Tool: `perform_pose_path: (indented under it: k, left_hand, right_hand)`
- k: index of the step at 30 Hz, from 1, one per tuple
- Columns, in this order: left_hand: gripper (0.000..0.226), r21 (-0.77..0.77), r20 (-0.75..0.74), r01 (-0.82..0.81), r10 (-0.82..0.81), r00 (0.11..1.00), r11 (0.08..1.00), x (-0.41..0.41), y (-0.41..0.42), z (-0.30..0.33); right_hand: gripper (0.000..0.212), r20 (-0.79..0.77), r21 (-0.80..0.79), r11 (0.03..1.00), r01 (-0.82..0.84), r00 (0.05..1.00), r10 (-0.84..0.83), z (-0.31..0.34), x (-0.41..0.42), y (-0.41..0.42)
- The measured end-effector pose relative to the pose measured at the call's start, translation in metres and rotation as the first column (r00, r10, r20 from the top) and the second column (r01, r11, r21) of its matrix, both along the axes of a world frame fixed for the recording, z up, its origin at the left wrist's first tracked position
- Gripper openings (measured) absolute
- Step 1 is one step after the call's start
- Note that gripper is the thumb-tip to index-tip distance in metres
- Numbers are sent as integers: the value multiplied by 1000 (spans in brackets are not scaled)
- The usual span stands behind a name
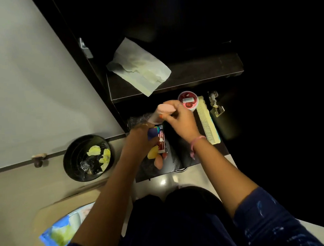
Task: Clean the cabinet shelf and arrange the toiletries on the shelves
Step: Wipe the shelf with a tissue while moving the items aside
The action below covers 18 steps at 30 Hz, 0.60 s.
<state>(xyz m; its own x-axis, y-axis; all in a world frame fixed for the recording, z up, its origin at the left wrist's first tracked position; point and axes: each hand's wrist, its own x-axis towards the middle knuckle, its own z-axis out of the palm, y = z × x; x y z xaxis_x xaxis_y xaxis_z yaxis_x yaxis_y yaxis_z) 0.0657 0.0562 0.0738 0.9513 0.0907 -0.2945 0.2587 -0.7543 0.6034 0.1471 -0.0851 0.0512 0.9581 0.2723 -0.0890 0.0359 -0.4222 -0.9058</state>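
While the right hand (pixel 178 117) pinches the pink-capped translucent bottle (pixel 161 112) and the left hand (pixel 140 133) grips it lower over the bottom shelf (pixel 179 160), it may slip onto the clutter beneath.

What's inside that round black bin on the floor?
The black bin holds crumpled yellow scraps and crinkled clear and dark wrappers. Anything beneath them is covered.
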Motion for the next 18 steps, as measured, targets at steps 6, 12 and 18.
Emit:
perform_pose_path:
  k: [6, 12, 18]
  left_hand:
    - [23, 59, 22, 48, -49, 999, 997, 10, 4, 5]
    - [25, 78, 369, 51, -76, 926, 996, 39, -7, 38]
    - [35, -35, 258, 56, -45, 965, 998, 73, -59, 19]
  right_hand:
    - [38, 62, -167, 896, 412, 911, -408, 8, -7, -73]
    - [38, 1, -371, 831, 415, 895, -446, -16, 1, -95]
    - [38, 20, -382, 828, 411, 899, -437, -16, 12, -88]
